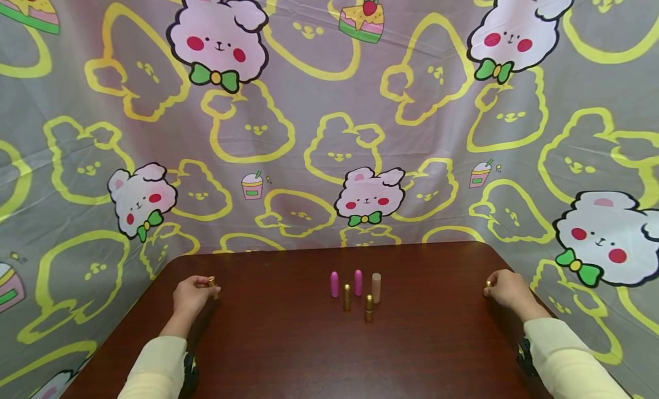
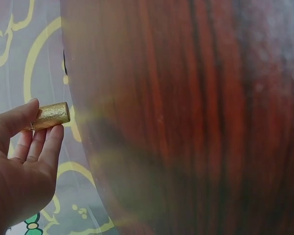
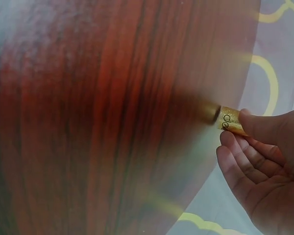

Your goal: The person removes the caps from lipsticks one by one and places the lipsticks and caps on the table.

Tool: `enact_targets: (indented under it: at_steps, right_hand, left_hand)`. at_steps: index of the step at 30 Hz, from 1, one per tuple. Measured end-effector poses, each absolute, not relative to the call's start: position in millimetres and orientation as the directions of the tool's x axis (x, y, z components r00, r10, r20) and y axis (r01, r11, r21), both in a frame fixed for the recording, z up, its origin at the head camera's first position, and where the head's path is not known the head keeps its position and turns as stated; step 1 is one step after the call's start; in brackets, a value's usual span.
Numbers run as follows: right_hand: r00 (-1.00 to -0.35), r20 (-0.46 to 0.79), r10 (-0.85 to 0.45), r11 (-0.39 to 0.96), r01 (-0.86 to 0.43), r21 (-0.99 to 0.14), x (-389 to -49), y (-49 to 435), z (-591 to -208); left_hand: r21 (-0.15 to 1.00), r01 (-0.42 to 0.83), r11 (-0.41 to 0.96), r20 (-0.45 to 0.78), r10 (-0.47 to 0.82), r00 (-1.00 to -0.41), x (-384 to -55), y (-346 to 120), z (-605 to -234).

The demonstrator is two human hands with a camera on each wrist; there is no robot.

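Observation:
At the table's left side my left hand (image 1: 190, 299) holds a gold lipstick tube (image 2: 54, 115) between thumb and fingers, its end pointing out past the fingertips. My right hand (image 1: 508, 293), over at the right side, pinches another gold lipstick tube (image 3: 229, 120) that has dark lettering on it. Between the hands, several tubes stand upright in a loose group: a pink tube (image 1: 334, 284) on the left, a second pink tube (image 1: 358, 283), a beige cylinder (image 1: 376, 288), a gold tube (image 1: 347, 298) and, nearest me, another gold tube (image 1: 369, 308).
The dark brown wooden table (image 1: 288, 353) has rounded far corners. A grey curtain (image 1: 309, 90) with rabbit faces and yellow outlines hangs around its back and sides, close to both hands.

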State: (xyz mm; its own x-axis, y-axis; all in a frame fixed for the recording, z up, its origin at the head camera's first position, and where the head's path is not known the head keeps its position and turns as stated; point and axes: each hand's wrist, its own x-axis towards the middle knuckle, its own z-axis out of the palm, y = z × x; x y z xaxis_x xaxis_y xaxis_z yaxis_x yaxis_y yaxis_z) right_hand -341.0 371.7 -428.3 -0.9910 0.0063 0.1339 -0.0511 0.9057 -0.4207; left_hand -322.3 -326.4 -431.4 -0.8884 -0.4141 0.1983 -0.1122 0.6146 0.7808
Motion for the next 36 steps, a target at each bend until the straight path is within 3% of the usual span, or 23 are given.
enact_targets:
  at_steps: [36]
  right_hand:
    - [-0.991, 0.134, -0.026, 0.928, -0.074, -0.365, -341, 371, -428]
  left_hand:
    - [0.784, -0.138, 0.605, 0.154, -0.405, -0.901, -322, -337, -445]
